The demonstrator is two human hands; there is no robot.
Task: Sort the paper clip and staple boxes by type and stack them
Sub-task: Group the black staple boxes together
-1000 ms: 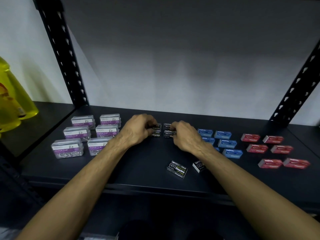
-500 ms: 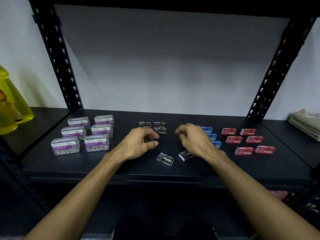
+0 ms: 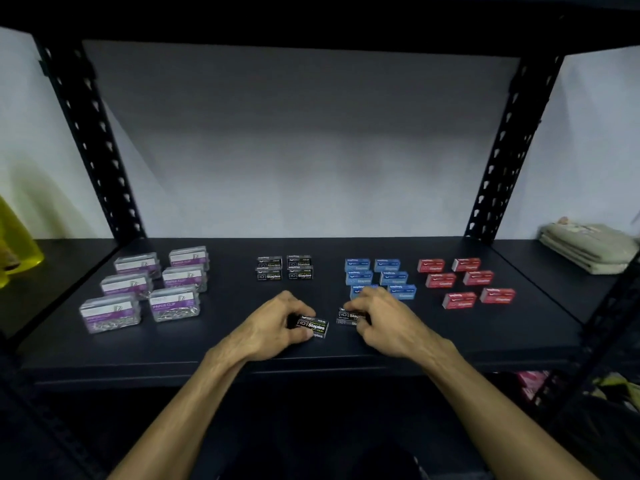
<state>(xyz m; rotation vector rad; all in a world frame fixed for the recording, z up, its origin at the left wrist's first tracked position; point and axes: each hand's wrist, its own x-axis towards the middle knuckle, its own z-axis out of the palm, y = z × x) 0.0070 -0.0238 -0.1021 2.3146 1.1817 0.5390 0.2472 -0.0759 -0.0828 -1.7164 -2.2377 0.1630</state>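
A dark metal shelf (image 3: 450, 344) is carrying sorted rows of boxes against a pale wall. Near its front edge, the left hand (image 3: 273, 323) is pinching a black staple box (image 3: 312, 324), long axis running left-right; the right hand (image 3: 388, 320) is curling its fingers (image 3: 360, 306) round a second black box (image 3: 348, 316). The black staple group (image 3: 284, 268) is lying straight beyond, farther back, nearer the left hand.

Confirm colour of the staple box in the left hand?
Black staple box, white lettering; head view.
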